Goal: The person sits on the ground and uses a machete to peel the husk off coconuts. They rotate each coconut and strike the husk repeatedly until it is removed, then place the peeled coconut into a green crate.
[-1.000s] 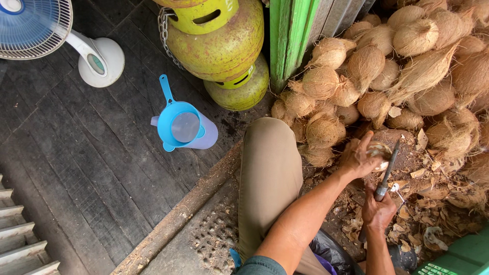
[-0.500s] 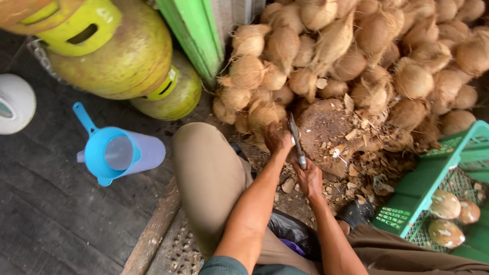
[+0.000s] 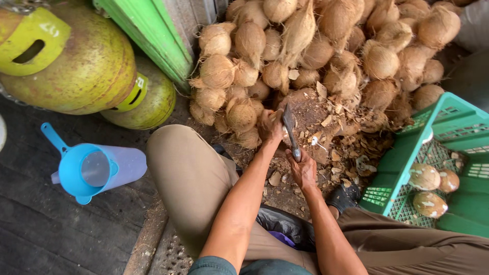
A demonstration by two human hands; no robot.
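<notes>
My left hand [image 3: 270, 126] presses down on a small coconut, mostly hidden under my fingers, at the near edge of a wooden chopping block [image 3: 318, 113]. In my right hand [image 3: 304, 169] is the handle of a cleaver [image 3: 290, 125]. Its blade points away from me and lies right beside the left hand's fingers. Husk chips [image 3: 333, 153] litter the block and the ground around it. My knees frame both hands.
A pile of brown fibrous coconuts [image 3: 316, 51] fills the space behind the block. A green plastic crate [image 3: 407, 147] on the right holds three peeled coconuts [image 3: 424, 176]. On the left are yellow-green gas cylinders [image 3: 76, 66], a blue jug [image 3: 86, 170] and a green post [image 3: 153, 35].
The view has swung right and lower, so the green crate now shows. The cleaver blade has come up beside my left hand, which stays on the coconut at the block.
</notes>
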